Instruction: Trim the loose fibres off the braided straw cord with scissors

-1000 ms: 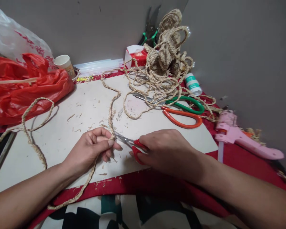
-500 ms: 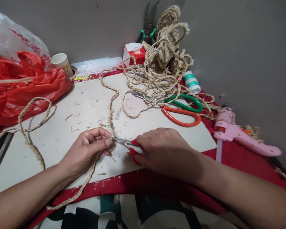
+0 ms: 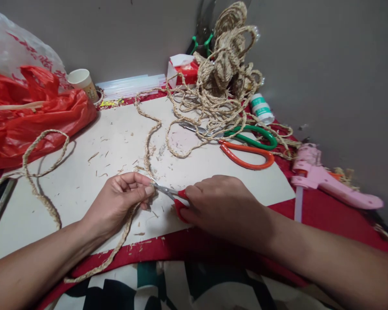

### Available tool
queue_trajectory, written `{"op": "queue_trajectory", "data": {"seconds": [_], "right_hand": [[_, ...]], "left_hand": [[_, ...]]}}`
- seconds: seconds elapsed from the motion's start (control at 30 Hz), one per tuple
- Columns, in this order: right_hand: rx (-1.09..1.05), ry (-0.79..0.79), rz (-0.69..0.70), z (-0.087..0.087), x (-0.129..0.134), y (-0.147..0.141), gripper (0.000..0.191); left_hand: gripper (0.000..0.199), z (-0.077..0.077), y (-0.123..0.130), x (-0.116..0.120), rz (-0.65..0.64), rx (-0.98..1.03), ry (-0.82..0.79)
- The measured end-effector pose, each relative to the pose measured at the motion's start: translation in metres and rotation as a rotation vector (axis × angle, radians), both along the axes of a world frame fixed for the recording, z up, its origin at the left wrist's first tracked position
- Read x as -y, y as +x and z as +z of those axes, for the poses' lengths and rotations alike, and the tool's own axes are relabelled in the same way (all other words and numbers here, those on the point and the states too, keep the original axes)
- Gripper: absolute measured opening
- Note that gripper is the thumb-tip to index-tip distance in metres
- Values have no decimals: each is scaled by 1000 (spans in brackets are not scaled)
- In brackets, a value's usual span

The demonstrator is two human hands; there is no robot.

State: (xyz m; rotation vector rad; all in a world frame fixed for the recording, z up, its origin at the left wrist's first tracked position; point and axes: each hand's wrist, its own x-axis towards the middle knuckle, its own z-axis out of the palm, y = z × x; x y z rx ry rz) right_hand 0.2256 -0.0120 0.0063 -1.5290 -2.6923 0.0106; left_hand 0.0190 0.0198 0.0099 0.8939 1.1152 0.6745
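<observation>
Plastic bunches up at the far left, a white bag (image 3: 35, 51) with red lettering behind a crumpled red bag (image 3: 58, 114). A loop of rope (image 3: 53, 212) lies in front, partly on the pale board (image 3: 84, 181). Next stands a paper cup (image 3: 84, 84), and beside it translucent sticks (image 3: 129, 85) lie along the wall (image 3: 142, 38).

From where I stand, the left hand (image 3: 121, 193) is over the board, thumb and fingers pinched together on a straw braid (image 3: 124, 232); one length trails past the board's near edge, another runs away toward the back. Small red-handled scissors (image 3: 167, 190) point in from the right, tips right at those fingertips; whether the blades touch the braid I can't tell. Farther back sits a red-and-white tissue pack (image 3: 187, 73), with green-handled shears (image 3: 202, 43) upright behind it.

The right hand (image 3: 216, 204) has its fingers curled snugly around the scissor handles. Beyond it rises a tangled heap of braid (image 3: 226, 64), its loose strands crossing large scissors (image 3: 245, 147) with one green and one orange handle. A white-and-green cylinder (image 3: 261, 108) leans nearby, and rightmost a pink glue gun (image 3: 339, 185) rests on red cloth (image 3: 317, 224).
</observation>
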Motion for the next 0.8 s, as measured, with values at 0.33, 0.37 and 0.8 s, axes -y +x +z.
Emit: {"op": "queue_trajectory", "data": {"seconds": [0.33, 0.37, 0.8], "right_hand": [[-9, 106, 20, -3, -1, 0, 31], [-10, 109, 20, -3, -1, 1, 31], [-46, 139, 52, -3, -2, -1, 29]], "left_hand": [[9, 0, -1, -2, -5, 36, -17], [9, 0, -1, -2, -8, 37, -18], [11, -1, -1, -1, -50, -5, -8]]}}
